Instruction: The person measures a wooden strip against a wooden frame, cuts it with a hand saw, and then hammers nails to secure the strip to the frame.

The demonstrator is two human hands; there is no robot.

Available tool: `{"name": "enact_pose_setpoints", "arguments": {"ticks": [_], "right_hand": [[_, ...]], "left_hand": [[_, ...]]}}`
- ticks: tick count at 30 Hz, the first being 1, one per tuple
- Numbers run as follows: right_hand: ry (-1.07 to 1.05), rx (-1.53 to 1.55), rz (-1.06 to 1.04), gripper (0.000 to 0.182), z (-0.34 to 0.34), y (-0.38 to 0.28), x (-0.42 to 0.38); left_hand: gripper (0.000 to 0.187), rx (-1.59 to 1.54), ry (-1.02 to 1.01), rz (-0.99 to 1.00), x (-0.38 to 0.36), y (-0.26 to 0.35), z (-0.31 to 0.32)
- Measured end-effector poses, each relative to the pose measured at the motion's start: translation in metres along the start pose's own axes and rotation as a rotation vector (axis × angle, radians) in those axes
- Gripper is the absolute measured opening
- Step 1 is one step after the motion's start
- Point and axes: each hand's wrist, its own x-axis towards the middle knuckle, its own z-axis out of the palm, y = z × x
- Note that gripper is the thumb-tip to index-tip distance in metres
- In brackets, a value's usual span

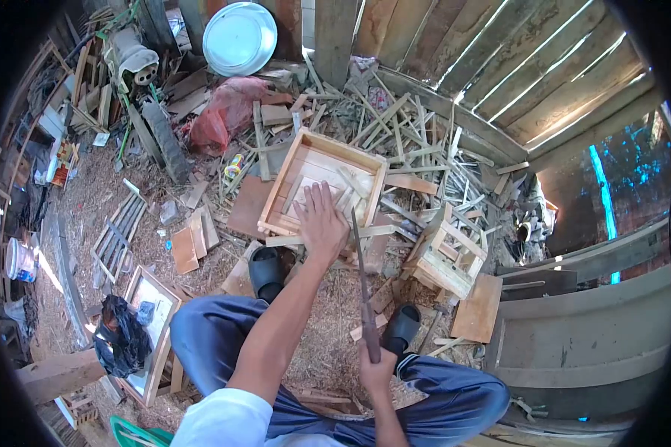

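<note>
My left hand (322,223) lies with its fingers spread over the near side of a square wooden box frame (298,153), which rests on the ground with loose wood pieces inside. A thin wooden strip (282,241) runs crosswise at the near side of the box, under the wrist area. Lower right of it, my right hand (378,369) is wrapped round the handle of a long, narrow saw (365,298). The blade points up and away, its tip close beside the strip and the left fingers.
A small wooden frame (446,261) stands to the right. Scrap sticks (417,134) lie heaped behind the box, near a red plastic bag (224,112). At the left are a slatted rack (119,235) and a framed panel (153,298) with a black bag (119,339).
</note>
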Motion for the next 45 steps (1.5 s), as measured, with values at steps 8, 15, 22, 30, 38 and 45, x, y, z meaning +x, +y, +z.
{"name": "enact_pose_setpoints", "arguments": {"ticks": [8, 15, 22, 30, 38, 45], "right_hand": [[-0.058, -0.084, 0.092, 0.041, 0.026, -0.016, 0.077], [-0.006, -0.074, 0.031, 0.034, 0.001, 0.008, -0.011], [-0.076, -0.014, 0.084, 0.039, 0.022, -0.032, 0.065], [-0.041, -0.149, 0.057, 0.037, 0.011, -0.019, 0.039], [-0.036, -0.095, 0.140, 0.036, -0.018, 0.002, -0.029], [-0.046, -0.042, 0.118, 0.035, 0.036, -0.026, 0.071]], "left_hand": [[0.067, 0.018, 0.069, 0.078, -0.010, 0.002, 0.002], [0.072, -0.042, 0.064, 0.043, -0.012, -0.003, 0.005], [0.068, -0.006, 0.009, 0.010, -0.010, -0.002, -0.002], [0.072, -0.049, 0.056, 0.050, -0.015, -0.002, 0.002], [0.069, -0.030, 0.028, 0.007, -0.010, -0.001, 0.003], [0.068, -0.030, 0.033, 0.029, -0.015, -0.002, -0.003]]}}
